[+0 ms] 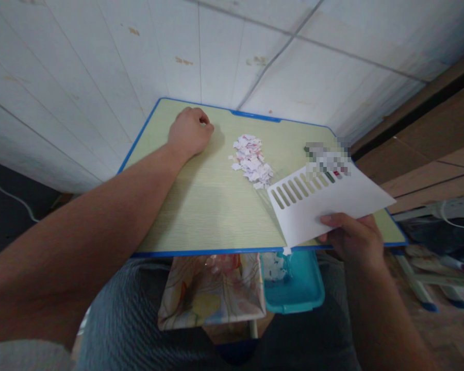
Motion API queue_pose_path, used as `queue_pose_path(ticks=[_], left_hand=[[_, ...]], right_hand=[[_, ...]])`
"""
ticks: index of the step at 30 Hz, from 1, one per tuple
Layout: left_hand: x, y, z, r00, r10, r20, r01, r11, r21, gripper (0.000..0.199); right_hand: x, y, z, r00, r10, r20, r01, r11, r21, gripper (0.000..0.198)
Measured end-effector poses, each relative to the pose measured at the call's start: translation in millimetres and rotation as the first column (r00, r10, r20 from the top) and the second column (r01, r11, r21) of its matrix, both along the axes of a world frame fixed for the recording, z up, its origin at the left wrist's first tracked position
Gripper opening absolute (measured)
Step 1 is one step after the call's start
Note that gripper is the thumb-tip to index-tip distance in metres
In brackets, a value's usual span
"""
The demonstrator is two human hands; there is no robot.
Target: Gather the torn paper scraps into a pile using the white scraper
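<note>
Knuckles up, the left grip [190,131] is at the far left part of a pale green, blue-edged bench [201,216], fingers loosely curled; I cannot tell whether they hold anything. Nearer the person than that grip, below the bench's front edge, is a bin with flower-patterned fabric sides [232,309], with clear and reddish plastic inside. Just right of the left grip lies a loose heap of small white and pinkish paper scraps [251,159]. Left of the right grip, a small white scrap [286,251] touches a card corner; below is a rectangular teal plastic tub [317,281] with white bits inside. The right grip [355,239] pinches a white card with a row of rounded slots [325,206], thumb on top, tilted over the bench. A blurred patch hides the card's far edge.
</note>
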State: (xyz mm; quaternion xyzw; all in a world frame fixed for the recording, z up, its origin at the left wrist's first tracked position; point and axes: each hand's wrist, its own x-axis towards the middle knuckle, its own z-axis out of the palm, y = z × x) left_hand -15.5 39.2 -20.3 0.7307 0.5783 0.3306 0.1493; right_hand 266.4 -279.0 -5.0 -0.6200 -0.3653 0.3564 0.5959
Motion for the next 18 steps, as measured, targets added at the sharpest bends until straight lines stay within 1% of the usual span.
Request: queue_pose_path(ticks=[3, 7, 10, 15, 18], left_hand=[[-0.2, 0.4, -0.3, 1.000, -0.007, 0.011, 0.007, 1.000, -0.004, 0.026], [0.2, 1.9, -1.0, 1.000, -0.008, 0.003, 0.008, 1.000, -0.009, 0.019], [1.0, 2.9, -2.3, 1.000, -0.005, -0.002, 0.005, 1.000, -0.005, 0.017], [2.7, 3.3, -4.8, 1.000, -0.001, 0.024, 0.001, 1.000, 0.011, 0.018], [4.3, 2.0, -5.1, 1.000, 0.006, 0.009, -0.006, 1.000, 0.025, 0.016]], right_hand=[[1.6, -0.4, -0.4, 1.000, -0.002, 0.024, 0.003, 1.000, -0.024, 0.023], [2.6, 0.6, 0.1, 1.000, 0.003, 0.022, -0.003, 1.000, -0.023, 0.021], [0.5, 2.6, 1.6, 1.000, -0.027, -0.015, 0.027, 1.000, 0.004, 0.025], [-1.6, 6.4, -0.9, 0.996, -0.058, -0.070, 0.063, 0.996, 0.060, 0.040], [1.0, 9.0, -5.6, 0.992, -0.113, -0.054, 0.119, 0.985, 0.127, 0.039]])
